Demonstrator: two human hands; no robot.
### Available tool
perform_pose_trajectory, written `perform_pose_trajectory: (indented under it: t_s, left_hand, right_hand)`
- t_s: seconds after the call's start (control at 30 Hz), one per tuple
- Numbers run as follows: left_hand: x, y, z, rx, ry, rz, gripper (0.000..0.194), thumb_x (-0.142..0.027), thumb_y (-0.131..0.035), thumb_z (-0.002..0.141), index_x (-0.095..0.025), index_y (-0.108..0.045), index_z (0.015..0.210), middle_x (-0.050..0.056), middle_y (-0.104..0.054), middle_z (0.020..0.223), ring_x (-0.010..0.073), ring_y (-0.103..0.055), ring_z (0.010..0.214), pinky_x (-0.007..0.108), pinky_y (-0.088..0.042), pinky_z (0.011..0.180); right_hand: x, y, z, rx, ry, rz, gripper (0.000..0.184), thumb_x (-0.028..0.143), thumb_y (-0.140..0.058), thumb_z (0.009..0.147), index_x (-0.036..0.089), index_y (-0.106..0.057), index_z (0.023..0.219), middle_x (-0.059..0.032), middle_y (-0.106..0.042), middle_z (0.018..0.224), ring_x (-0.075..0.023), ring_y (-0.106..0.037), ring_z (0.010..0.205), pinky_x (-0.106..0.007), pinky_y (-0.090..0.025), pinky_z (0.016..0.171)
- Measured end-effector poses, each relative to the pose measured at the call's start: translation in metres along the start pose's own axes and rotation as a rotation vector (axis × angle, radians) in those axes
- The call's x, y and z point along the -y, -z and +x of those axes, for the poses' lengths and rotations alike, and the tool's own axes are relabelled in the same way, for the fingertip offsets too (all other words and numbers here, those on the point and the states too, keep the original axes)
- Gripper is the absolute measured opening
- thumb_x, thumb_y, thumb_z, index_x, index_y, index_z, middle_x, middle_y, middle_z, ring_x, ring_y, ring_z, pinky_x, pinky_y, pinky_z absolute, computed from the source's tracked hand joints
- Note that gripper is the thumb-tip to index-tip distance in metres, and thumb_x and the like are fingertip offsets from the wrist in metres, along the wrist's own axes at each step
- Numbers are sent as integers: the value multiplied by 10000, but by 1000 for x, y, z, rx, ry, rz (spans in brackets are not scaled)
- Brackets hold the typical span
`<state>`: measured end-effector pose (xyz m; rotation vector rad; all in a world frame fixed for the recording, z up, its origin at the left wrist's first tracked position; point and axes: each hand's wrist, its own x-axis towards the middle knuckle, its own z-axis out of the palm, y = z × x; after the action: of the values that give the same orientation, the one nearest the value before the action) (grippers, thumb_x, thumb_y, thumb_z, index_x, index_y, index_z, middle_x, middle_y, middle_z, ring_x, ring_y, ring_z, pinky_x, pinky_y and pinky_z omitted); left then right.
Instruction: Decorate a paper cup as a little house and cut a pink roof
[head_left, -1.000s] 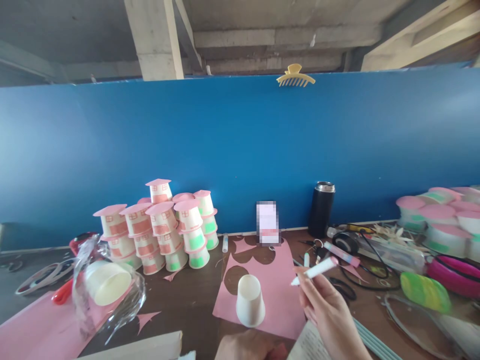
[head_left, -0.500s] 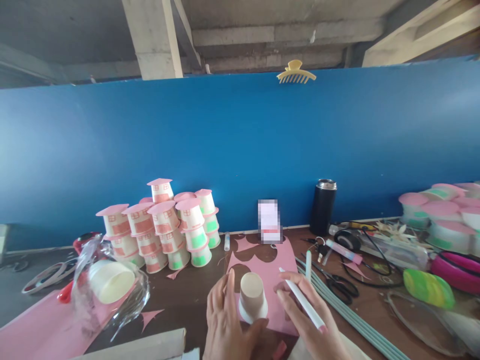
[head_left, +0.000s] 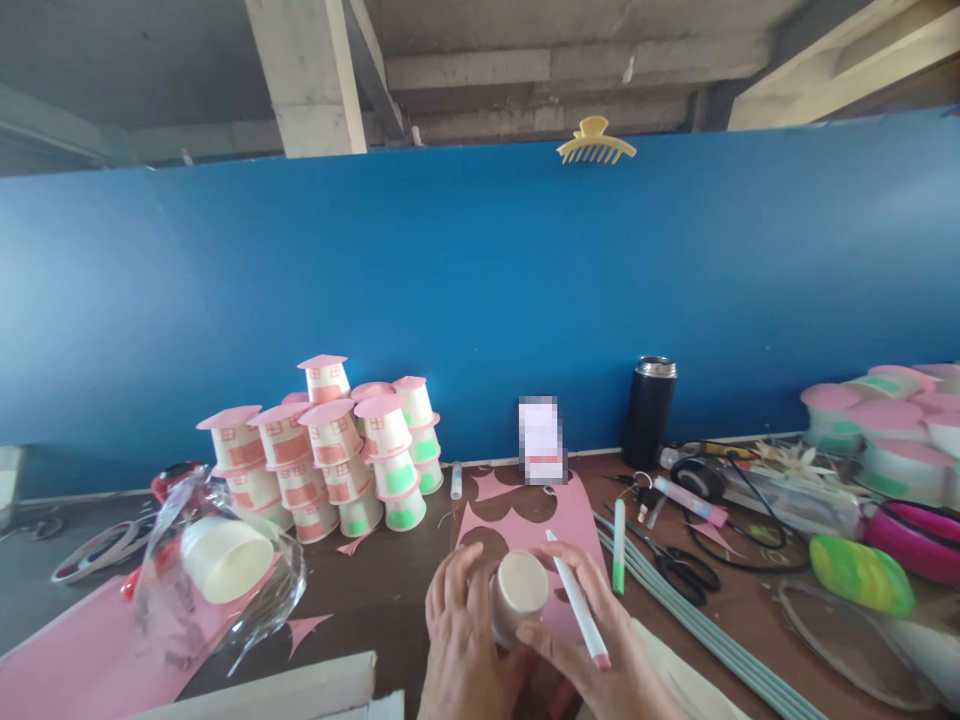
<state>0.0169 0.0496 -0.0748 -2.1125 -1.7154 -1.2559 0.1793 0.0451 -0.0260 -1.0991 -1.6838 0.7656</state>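
Observation:
A plain white paper cup (head_left: 523, 584) stands upside down near the front of the table, between my hands. My left hand (head_left: 463, 632) is curled round the cup's left side. Between the fingers of my right hand (head_left: 592, 650) is a white marker (head_left: 576, 598) with a pinkish-red end, pointing down towards me. The right thumb touches the cup's lower front, so both hands are on it. A cut pink sheet (head_left: 517, 515) lies beneath and behind the cup. To the right rests a white marker with a green end (head_left: 619, 545).
Stacked decorated cups (head_left: 330, 480) with pink paper tops stand at left, beside cups in a clear bag (head_left: 225, 560). At right are green-grey sticks (head_left: 705, 640), black scissors (head_left: 679, 570), a black flask (head_left: 649, 412) and more cups (head_left: 892, 430). A blurred-out upright card (head_left: 541, 440) stands behind.
My right hand has moved left and its thumb now meets the cup. The cup has shifted slightly right, with my left hand closing round it. The marker stays in my right hand.

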Motion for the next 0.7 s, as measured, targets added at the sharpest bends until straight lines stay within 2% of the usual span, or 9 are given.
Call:
perform_pose_trajectory:
  t_s: [0.13, 0.23, 0.3, 0.37, 0.47, 0.57, 0.7]
  left_hand:
    - [-5, 2, 0, -98, -103, -38, 515, -198, -622, 717, -196, -543, 1226, 146, -541, 1285, 338, -451, 1251, 500, -342, 1052]
    - [-7, 8, 2, -143, -57, -148, 524, -332, -658, 791, -205, -500, 1275, 153, -537, 1274, 327, -474, 1220, 488, -392, 1013]
    - [-8, 15, 4, -156, 72, -291, 539, -436, -644, 811, -199, -501, 1274, 158, -546, 1238, 312, -512, 1145, 462, -441, 941]
    - [-9, 22, 7, -109, 257, -476, 451, -488, -580, 847, -187, -563, 1182, 128, -599, 1073, 256, -570, 948, 386, -479, 807]
    - [-7, 21, 11, 94, 563, -820, 444, -589, -550, 836, -167, -644, 938, 20, -580, 723, 142, -499, 601, 265, -420, 570]
    - [-6, 12, 12, 282, 810, -1243, 571, -703, -610, 722, -136, -653, 783, -18, -544, 600, 70, -382, 447, 211, -289, 428]
    - [-11, 12, 15, 352, 1040, -1705, 541, -629, -783, 590, -128, -658, 749, -37, -545, 552, 47, -406, 425, 174, -281, 403]
  right_hand:
    - [4, 0, -2, -15, 13, 27, 450, 299, -702, 788, 289, -520, 1199, -38, -634, 1192, -254, -598, 1127, -318, -494, 916]
    - [7, 2, -3, -116, 30, 103, 399, 354, -685, 800, 278, -549, 1167, -44, -648, 1149, -252, -621, 1067, -308, -507, 884]
    - [8, 5, -2, -232, -18, 152, 395, 405, -670, 807, 277, -552, 1161, -45, -640, 1159, -245, -629, 1022, -306, -511, 858]
    - [10, 8, 1, -334, -86, 186, 415, 456, -661, 805, 282, -543, 1163, -43, -635, 1148, -240, -629, 984, -290, -516, 802]
    - [12, 13, 3, -396, -145, 230, 439, 501, -666, 789, 288, -538, 1151, -28, -635, 1086, -210, -630, 877, -263, -518, 724]
    - [12, 16, 2, -374, -154, 219, 441, 521, -660, 785, 290, -560, 1147, -18, -638, 1104, -201, -620, 866, -261, -506, 739]
    - [13, 15, -4, -274, -137, 192, 401, 511, -636, 808, 300, -588, 1144, -8, -664, 1103, -221, -624, 931, -265, -493, 754]
